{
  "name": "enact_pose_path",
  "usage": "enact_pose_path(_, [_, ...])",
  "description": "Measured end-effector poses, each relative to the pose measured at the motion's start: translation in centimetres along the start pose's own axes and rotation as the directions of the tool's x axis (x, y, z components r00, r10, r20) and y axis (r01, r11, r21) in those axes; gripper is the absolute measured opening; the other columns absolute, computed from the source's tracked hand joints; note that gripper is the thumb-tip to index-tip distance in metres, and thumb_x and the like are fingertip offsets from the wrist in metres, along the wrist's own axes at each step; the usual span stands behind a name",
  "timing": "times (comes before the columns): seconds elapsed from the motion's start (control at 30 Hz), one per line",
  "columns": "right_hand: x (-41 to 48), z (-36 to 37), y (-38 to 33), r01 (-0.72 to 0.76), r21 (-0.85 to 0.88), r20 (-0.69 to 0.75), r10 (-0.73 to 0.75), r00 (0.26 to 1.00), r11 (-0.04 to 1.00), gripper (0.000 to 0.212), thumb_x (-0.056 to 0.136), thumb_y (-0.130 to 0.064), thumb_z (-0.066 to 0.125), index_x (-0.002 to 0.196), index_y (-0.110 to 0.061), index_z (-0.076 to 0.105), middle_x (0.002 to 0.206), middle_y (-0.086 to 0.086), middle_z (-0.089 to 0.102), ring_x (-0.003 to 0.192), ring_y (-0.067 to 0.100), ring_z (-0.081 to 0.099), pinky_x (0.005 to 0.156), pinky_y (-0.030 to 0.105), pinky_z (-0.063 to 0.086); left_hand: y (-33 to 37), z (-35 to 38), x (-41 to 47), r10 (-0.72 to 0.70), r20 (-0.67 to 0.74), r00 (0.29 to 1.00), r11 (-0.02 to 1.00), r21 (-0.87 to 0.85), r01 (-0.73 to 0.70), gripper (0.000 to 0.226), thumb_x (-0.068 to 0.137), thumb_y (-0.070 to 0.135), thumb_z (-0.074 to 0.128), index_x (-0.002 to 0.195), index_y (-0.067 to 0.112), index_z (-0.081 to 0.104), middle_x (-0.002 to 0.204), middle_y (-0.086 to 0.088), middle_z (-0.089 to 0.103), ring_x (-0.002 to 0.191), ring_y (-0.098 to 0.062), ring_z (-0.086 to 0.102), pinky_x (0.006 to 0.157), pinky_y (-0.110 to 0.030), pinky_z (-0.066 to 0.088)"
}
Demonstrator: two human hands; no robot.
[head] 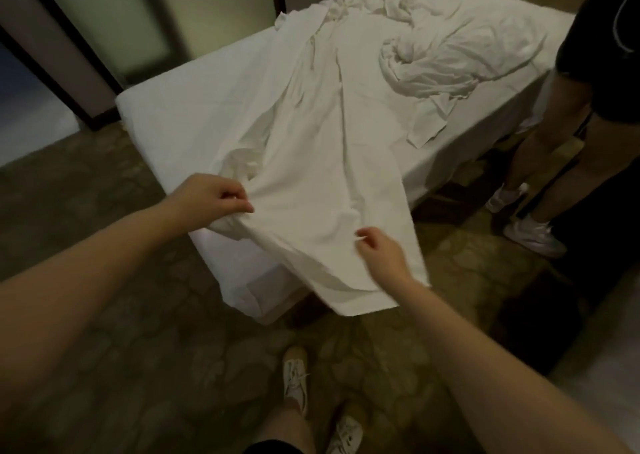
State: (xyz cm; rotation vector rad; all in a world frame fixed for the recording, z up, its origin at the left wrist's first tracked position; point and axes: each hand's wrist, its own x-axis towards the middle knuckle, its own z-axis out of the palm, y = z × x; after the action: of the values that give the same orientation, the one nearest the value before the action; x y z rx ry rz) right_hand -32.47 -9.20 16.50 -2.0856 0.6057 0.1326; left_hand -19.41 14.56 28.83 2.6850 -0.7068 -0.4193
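A person is standing at the near corner of a bed and is working a long white cloth, perhaps a sheet or a pillowcase, which is lying lengthwise over the mattress with its near end hanging off the corner toward the patterned floor; the left hand is pinching a bunched fold at the cloth's left edge, fingers curled tight against the thumb; the right hand is curling over the cloth's near end and appears to be nipping a small tuck of fabric between thumb and forefinger, though motion blur is making that grip less than certain. Judging from how things are lying, the work is only getting under way: the cloth is roughly stretched out but is showing long creases and a rumpled patch by the left hand, and no clean fold is showing yet; a crumpled heap of linen is waiting untouched at the far end of the bed. A second person in dark clothes is standing at the right side; a thin pale line is curving across that dark top, but no brand, label or writing is reading clearly anywhere, not even on the wearer's pale shoes.
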Motion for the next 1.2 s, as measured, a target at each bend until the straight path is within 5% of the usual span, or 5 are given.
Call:
enact_pose_path(0.37, [0.7, 5.3, -6.4, 0.361, -0.135, -0.178, -0.381, 0.907, 0.923, 0.020, 0.096, -0.030, 0.050, 0.102, -0.016, 0.063, 0.104, 0.001, 0.059, 0.093, 0.015, 0.049, 0.081, 0.027, 0.040, 4.2, -0.4, 0.0, 0.167, -0.035, 0.985, 0.978, -0.121, -0.170, 0.023, 0.082, 0.018, 0.068, 0.068, 0.034, 0.061, 0.067, 0.010, 0.061, 0.062, -0.008, 0.053, 0.061, -0.009, 0.038])
enact_pose_path(0.57, [-1.7, 4.2, -5.6, 0.488, -0.007, 0.102, -0.485, 0.869, 0.873, 0.014, 0.097, -0.027, 0.049, 0.098, -0.013, 0.054, 0.092, 0.002, 0.056, 0.082, 0.017, 0.053, 0.078, 0.036, 0.048, 3.5, -1.7, 0.0, 0.138, -0.121, 0.983, 0.974, -0.162, -0.157, 0.022, 0.081, 0.018, 0.069, 0.067, 0.033, 0.061, 0.062, 0.021, 0.059, 0.064, 0.002, 0.055, 0.062, -0.004, 0.037])
enact_pose_path(0.77, [-1.1, 3.1, -7.6, 0.666, -0.231, -0.123, -0.701, 0.703, 0.709, 0.041, 0.091, -0.045, 0.047, 0.114, -0.016, 0.066, 0.129, 0.002, 0.058, 0.123, 0.022, 0.045, 0.103, 0.037, 0.031, 6.0, -1.6, -0.1, 0.246, -0.132, 0.960, 0.940, -0.210, -0.269, 0.028, 0.083, 0.017, 0.067, 0.068, 0.039, 0.058, 0.064, 0.018, 0.059, 0.066, 0.009, 0.055, 0.062, -0.003, 0.042])
enact_pose_path(1.03, [-2.5, -1.6, -8.0, 0.643, -0.172, -0.549, -0.615, 0.566, 0.746, 0.014, 0.081, -0.014, 0.065, 0.082, -0.003, 0.073, 0.077, 0.010, 0.067, 0.069, 0.019, 0.060, 0.066, 0.021, 0.045, 6.9, -1.5, 0.2, 0.204, -0.155, 0.966, 0.950, -0.205, -0.234, 0.015, 0.086, 0.023, 0.063, 0.071, 0.025, 0.064, 0.071, 0.009, 0.060, 0.068, -0.004, 0.053, 0.066, -0.015, 0.042])
enact_pose_path(1.2, [-4.5, -2.6, -4.7, 0.482, -0.101, -0.414, -0.478, 0.775, 0.870, 0.010, 0.079, -0.010, 0.071, 0.087, -0.006, 0.074, 0.084, 0.008, 0.069, 0.077, 0.025, 0.065, 0.073, 0.028, 0.050, 6.5, -0.1, 1.0, 0.098, -0.211, 0.973, 0.962, -0.230, -0.147, 0.029, 0.089, 0.033, 0.059, 0.083, 0.007, 0.068, 0.082, -0.013, 0.066, 0.075, -0.023, 0.058, 0.069, -0.027, 0.044])
